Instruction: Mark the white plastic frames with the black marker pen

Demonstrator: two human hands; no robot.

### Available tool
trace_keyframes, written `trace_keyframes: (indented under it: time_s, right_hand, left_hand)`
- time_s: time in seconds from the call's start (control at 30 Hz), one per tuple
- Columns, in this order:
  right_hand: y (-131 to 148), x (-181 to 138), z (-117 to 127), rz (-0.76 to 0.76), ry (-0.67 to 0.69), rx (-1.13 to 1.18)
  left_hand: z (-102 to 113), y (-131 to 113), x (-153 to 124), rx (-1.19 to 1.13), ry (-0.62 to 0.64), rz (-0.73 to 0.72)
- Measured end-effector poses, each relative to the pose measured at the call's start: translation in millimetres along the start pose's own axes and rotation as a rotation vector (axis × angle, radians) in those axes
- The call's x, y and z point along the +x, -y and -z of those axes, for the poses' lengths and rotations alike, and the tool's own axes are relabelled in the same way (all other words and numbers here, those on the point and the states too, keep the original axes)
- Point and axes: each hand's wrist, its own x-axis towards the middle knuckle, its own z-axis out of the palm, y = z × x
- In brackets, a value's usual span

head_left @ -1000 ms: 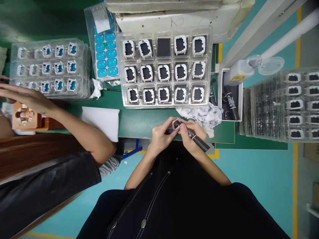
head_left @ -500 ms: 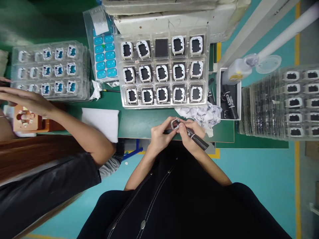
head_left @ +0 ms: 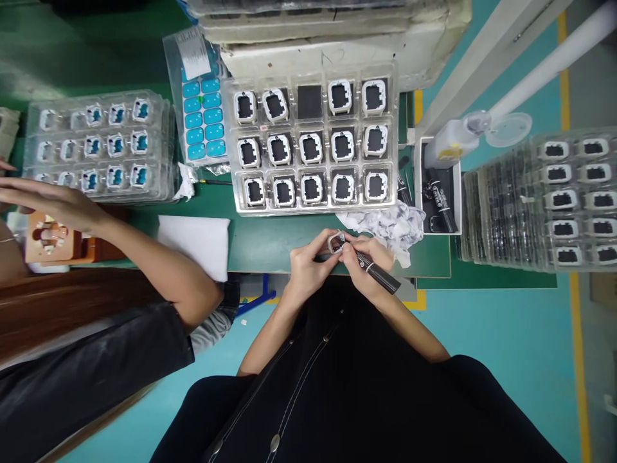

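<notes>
Between the fingertips of my left hand (head_left: 308, 262) is a small white watch-case frame (head_left: 335, 242), held tilted over the table's front edge. My right hand (head_left: 366, 260) is closed around a black marker pen (head_left: 383, 276); its thick end points down to the right, and its tip end meets the frame, partly covered by my fingers. Straight ahead lies a clear plastic tray (head_left: 315, 211) with rows of similar white frames on dark pads. One pocket (head_left: 309, 102) in its back row shows only the dark pad.
Crumpled white paper (head_left: 393, 228) lies right of the tray, beside a white box (head_left: 457, 193) with markers and a bottle (head_left: 448, 145). Stacked trays (head_left: 511, 218) stand further right. At left are a co-worker's arm (head_left: 154, 263), an orange fixture (head_left: 53, 238), a white cloth (head_left: 195, 244) and blue stickers (head_left: 202, 119).
The view has shifted slightly, so the tray and table sit a little lower. Both my hands keep their hold on the frame and marker, with only a slight shift.
</notes>
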Motion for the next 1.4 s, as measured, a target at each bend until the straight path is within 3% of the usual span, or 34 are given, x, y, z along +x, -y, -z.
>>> trace_keyframes:
  time_s: [0.27, 0.83, 1.4]
  right_hand:
    - [3.2, -0.2, 2.1, -0.078, 0.030, -0.025]
    - [3.2, 0.0, 0.9, -0.087, -0.019, -0.011]
    - [2.6, -3.7, -0.1, -0.097, -0.088, 0.181]
  left_hand:
    - [-0.5, -0.8, -0.3, -0.022, -0.006, 0.018]
    - [-0.3, -1.2, -0.7, -0.062, -0.019, 0.052]
    - [2.4, -3.0, 2.0, -0.167, -0.023, 0.092]
